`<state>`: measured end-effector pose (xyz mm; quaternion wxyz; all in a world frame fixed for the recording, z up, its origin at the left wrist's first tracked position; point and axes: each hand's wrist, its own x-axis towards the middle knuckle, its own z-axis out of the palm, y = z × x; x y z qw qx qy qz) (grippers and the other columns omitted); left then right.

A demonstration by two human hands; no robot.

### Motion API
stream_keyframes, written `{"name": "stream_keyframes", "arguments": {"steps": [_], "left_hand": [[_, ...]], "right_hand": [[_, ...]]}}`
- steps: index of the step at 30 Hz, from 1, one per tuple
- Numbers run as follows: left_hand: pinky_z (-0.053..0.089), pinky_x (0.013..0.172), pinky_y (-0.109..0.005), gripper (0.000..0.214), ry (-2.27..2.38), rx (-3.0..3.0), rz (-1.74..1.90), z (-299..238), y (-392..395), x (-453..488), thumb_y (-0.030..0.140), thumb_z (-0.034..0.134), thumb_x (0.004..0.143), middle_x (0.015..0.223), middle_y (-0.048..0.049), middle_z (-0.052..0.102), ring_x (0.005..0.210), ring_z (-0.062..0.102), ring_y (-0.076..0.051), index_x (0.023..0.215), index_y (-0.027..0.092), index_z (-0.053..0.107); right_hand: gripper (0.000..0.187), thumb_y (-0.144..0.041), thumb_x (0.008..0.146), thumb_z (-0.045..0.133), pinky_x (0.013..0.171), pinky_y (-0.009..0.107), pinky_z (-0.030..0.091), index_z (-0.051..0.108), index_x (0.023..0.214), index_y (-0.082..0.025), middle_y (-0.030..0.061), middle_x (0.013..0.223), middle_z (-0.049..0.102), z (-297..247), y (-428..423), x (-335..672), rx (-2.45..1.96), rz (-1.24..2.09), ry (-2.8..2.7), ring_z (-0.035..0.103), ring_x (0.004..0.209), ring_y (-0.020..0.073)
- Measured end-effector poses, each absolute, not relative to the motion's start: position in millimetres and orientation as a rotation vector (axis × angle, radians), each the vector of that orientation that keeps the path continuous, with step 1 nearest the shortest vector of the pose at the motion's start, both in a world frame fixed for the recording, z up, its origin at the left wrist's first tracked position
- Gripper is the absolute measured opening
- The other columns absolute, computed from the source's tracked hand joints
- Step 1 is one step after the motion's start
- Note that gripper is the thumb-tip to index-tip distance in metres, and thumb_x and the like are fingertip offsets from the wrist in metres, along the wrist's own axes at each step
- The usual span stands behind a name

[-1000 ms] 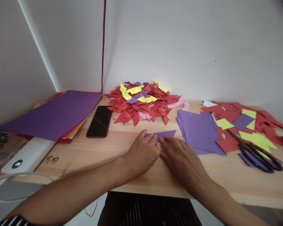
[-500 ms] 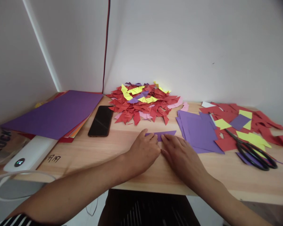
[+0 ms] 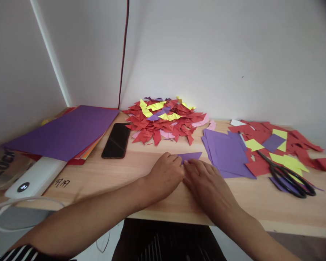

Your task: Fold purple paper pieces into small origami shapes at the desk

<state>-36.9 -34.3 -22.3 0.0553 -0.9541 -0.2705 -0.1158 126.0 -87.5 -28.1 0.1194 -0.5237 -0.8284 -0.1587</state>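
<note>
A small folded purple paper piece (image 3: 190, 156) lies flat on the wooden table (image 3: 130, 170), near its middle. My left hand (image 3: 164, 175) rests on the paper's left end, knuckles up and fingers curled down onto it. My right hand (image 3: 206, 181) lies beside it, fingers stretched flat and pressing the paper's near edge. Most of the paper is hidden under both hands. Just beyond sits a pile of folded red, yellow and purple paper shapes (image 3: 165, 119).
A black phone (image 3: 116, 140) lies left of the pile. Large purple sheets (image 3: 62, 132) are stacked at far left, by a white power bank (image 3: 34, 177). Purple squares (image 3: 225, 150), paper scraps (image 3: 282, 145) and black scissors (image 3: 286, 174) lie to the right.
Both hands stay on the purple piece, shifting only slightly. The piece's visible left end is now covered by my left hand.
</note>
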Motion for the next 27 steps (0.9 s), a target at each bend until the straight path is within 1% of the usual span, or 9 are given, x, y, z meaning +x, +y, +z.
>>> {"name": "stream_keyframes", "arguments": {"steps": [4,8,11,16,18,22,27], "left_hand": [[0.048,0.083,-0.036,0.021,-0.809,-2.867,-0.390,-25,-34,-38,0.012,0.050,0.089,0.106,-0.0136,0.070,0.098,0.064,-0.022,0.095,0.010,0.071],[0.047,0.083,-0.037,0.019,-0.797,-2.835,-0.342,-24,-36,-40,0.013,0.051,0.089,0.108,-0.0138,0.070,0.099,0.064,-0.022,0.090,0.011,0.071],[0.047,0.084,-0.038,0.018,-0.798,-2.822,-0.316,-23,-37,-40,0.011,0.052,0.088,0.110,-0.0138,0.069,0.100,0.064,-0.023,0.091,0.011,0.070],[0.047,0.085,-0.038,0.020,-0.807,-2.830,-0.302,-23,-37,-40,0.011,0.050,0.089,0.110,-0.0140,0.069,0.102,0.063,-0.023,0.091,0.011,0.070],[0.046,0.086,-0.038,0.021,-0.808,-2.850,-0.297,-23,-37,-39,0.012,0.049,0.090,0.110,-0.0134,0.069,0.104,0.062,-0.023,0.093,0.012,0.070],[0.045,0.089,-0.038,0.023,-0.822,-2.868,-0.295,-22,-36,-39,0.014,0.048,0.092,0.112,-0.0128,0.069,0.106,0.062,-0.022,0.096,0.012,0.070],[0.045,0.087,-0.040,0.023,-0.826,-2.877,-0.245,-18,-35,-38,0.011,0.048,0.091,0.110,-0.0139,0.069,0.102,0.063,-0.022,0.092,0.012,0.070]], "right_hand": [[0.030,-0.022,0.095,0.044,0.085,0.039,0.052,0.062,0.116,-0.009,0.0160,0.110,0.066,-29,-82,123,-1.454,-0.379,-2.478,0.062,0.096,0.0256],[0.032,-0.023,0.096,0.041,0.084,0.041,0.052,0.065,0.110,-0.006,0.0179,0.107,0.066,-30,-76,138,-1.431,-0.509,-2.463,0.061,0.096,0.0279],[0.036,-0.026,0.097,0.040,0.083,0.043,0.052,0.065,0.111,-0.004,0.0197,0.108,0.066,-34,-78,152,-1.465,-0.561,-2.426,0.061,0.099,0.0300],[0.039,-0.030,0.096,0.043,0.092,0.046,0.050,0.063,0.117,-0.005,0.0207,0.121,0.063,-38,-83,148,-1.529,-0.478,-2.391,0.057,0.112,0.0320],[0.040,-0.032,0.096,0.042,0.096,0.046,0.048,0.062,0.120,-0.006,0.0201,0.125,0.062,-37,-81,139,-1.502,-0.432,-2.406,0.056,0.116,0.0313],[0.042,-0.031,0.098,0.037,0.097,0.045,0.048,0.061,0.124,-0.009,0.0177,0.127,0.063,-37,-78,129,-1.468,-0.380,-2.425,0.058,0.115,0.0284],[0.042,-0.031,0.097,0.040,0.097,0.045,0.048,0.064,0.120,-0.005,0.0180,0.124,0.065,-39,-85,148,-1.528,-0.512,-2.396,0.061,0.112,0.0298]]}}
